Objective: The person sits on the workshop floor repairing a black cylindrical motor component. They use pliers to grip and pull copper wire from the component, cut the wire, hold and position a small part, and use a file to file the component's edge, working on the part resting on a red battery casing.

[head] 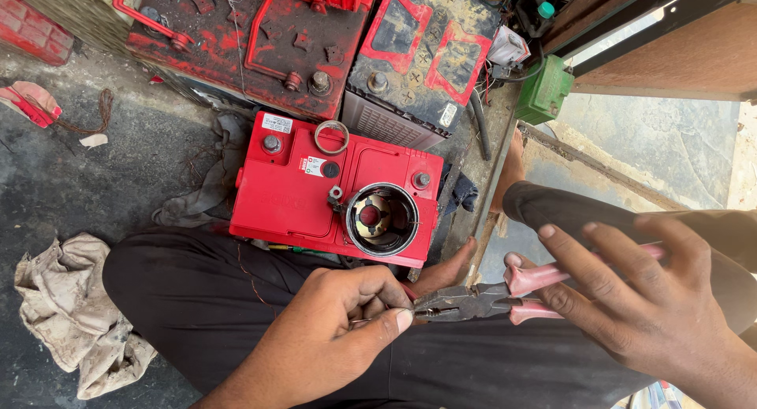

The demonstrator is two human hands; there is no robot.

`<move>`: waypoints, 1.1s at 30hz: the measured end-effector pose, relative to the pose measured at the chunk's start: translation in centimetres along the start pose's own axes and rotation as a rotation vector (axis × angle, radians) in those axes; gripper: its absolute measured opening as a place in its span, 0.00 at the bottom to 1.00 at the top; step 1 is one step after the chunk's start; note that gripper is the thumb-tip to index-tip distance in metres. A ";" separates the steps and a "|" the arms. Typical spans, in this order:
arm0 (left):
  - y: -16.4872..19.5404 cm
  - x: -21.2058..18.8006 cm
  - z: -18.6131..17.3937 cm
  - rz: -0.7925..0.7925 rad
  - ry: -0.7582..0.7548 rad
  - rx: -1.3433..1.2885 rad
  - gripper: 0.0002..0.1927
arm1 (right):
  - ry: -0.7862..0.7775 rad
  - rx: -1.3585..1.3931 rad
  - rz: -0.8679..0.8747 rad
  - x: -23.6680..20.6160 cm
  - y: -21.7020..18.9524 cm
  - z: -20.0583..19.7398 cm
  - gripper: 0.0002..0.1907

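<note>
Head view: The right hand [639, 306] is seen closed around the pink handles of a pair of pliers [489, 299], with the fingers wrapped over the upper handle. The plier nose is shut and points toward the left hand [339, 330]. The left hand's thumb and forefinger are pinched together on a small metal piece, too small to be identified, held right at the plier tips. Both hands are held above the person's dark trouser legs.

Just beyond the left fingertips, a round metal housing [382, 218] stands upright on a red battery [300, 196], its open mouth facing up. A loose metal ring [331, 135] lies on the same battery, farther from the fingers. A dirty rag [71, 306] lies on the ground, well apart to the left of the left hand.
</note>
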State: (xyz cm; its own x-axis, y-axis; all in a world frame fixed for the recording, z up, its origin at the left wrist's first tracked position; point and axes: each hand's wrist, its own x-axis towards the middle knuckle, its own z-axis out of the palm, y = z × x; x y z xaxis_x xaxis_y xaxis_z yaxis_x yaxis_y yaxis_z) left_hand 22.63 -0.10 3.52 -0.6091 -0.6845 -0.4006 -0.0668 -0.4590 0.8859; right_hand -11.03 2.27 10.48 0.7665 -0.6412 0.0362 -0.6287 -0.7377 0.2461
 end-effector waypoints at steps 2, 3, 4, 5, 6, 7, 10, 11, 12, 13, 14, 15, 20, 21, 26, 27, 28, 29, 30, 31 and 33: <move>-0.1 0.1 0.1 0.019 0.008 0.024 0.06 | -0.007 -0.008 -0.019 0.3 -0.2 -0.2 0.15; -0.1 0.2 0.1 0.028 0.011 0.036 0.06 | -0.011 -0.012 -0.027 0.4 -0.2 -0.3 0.14; -0.1 0.2 0.1 0.025 0.012 0.053 0.06 | -0.032 -0.011 -0.039 0.4 -0.3 -0.3 0.14; -0.1 0.1 0.1 0.021 0.012 0.069 0.06 | -0.054 -0.010 -0.051 0.4 -0.3 -0.3 0.14; 0.0 0.1 0.0 0.018 0.012 0.087 0.06 | -0.075 -0.009 -0.063 0.3 -0.2 -0.3 0.13; 0.1 0.0 0.0 0.073 0.003 0.108 0.05 | -0.063 0.008 -0.073 0.3 -0.2 -0.3 0.14; 0.6 -0.4 -0.3 0.167 -0.034 0.160 0.05 | -0.035 0.052 -0.094 0.2 0.2 -0.3 0.14; 0.8 -0.4 -0.4 0.152 -0.054 0.168 0.04 | -0.033 0.059 -0.093 0.2 0.3 -0.2 0.15; 1.0 -0.4 -0.5 0.137 -0.077 0.176 0.04 | -0.034 0.065 -0.090 0.1 0.5 -0.3 0.15; 1.3 -0.5 -0.6 0.157 -0.068 0.173 0.04 | -0.036 0.075 -0.081 0.1 0.6 -0.3 0.14; 1.5 -0.5 -0.6 0.178 -0.058 0.172 0.04 | -0.035 0.083 -0.072 0.1 0.7 -0.3 0.14; 1.7 -0.5 -0.6 0.202 -0.048 0.171 0.04 | -0.034 0.089 -0.063 0.1 0.7 -0.3 0.13; 2.0 -0.4 -0.3 0.123 -0.038 0.197 0.03 | -0.071 0.057 -0.007 -0.1 0.3 -0.1 0.14; 2.0 -0.3 -0.3 0.129 -0.042 0.179 0.03 | -0.065 0.069 0.008 -0.2 0.2 0.0 0.13; 1.4 0.2 0.1 0.123 -0.032 0.173 0.03 | -0.027 0.087 0.001 -0.8 0.1 0.5 0.13; 1.3 0.3 0.2 0.121 -0.029 0.175 0.03 | -0.039 0.093 -0.005 -0.9 0.1 0.6 0.13; 1.1 0.4 0.2 0.131 -0.031 0.185 0.03 | -0.018 0.120 0.001 -0.9 0.2 0.8 0.14; 0.9 0.4 0.3 0.139 -0.032 0.192 0.03 | 0.001 0.148 0.007 -1.0 0.2 0.9 0.15; 0.7 0.5 0.2 0.146 -0.034 0.201 0.03 | 0.020 0.177 0.013 -1.0 0.2 1.1 0.15; 0.6 0.5 0.3 0.167 -0.036 0.187 0.03 | 0.022 0.168 0.020 -1.0 0.2 1.2 0.15; 0.2 0.3 0.5 0.204 -0.043 0.154 0.04 | 0.020 0.153 0.034 -1.0 0.1 1.4 0.14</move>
State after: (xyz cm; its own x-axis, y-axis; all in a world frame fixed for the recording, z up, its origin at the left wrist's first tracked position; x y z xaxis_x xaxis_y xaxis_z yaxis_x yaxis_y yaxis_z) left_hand 22.09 -0.12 3.69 -0.6552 -0.7277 -0.2026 -0.0569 -0.2199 0.9739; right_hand -12.05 2.56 9.11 0.7462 -0.6629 0.0612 -0.6655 -0.7404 0.0944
